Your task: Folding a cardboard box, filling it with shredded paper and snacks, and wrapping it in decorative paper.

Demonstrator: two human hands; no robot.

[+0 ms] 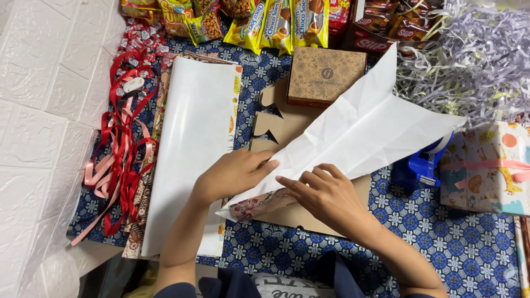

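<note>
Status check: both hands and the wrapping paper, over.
Left hand and right hand both pressing on the white sheet of wrapping paper. Sheet folded over flat cardboard. Brown box lies behind, tape dispenser beside.

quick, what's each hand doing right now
Left hand: fingers flat, pressing down on the white wrapping paper sheet, not gripping.
Right hand: fingers curled on the same sheet's folded lower edge; whether it pinches the paper cannot be told.

You have bright, even light from above; soft shadows fall under your hands [287,182] onto the white paper [359,132], which glares slightly. Focus stays sharp throughout.
</note>
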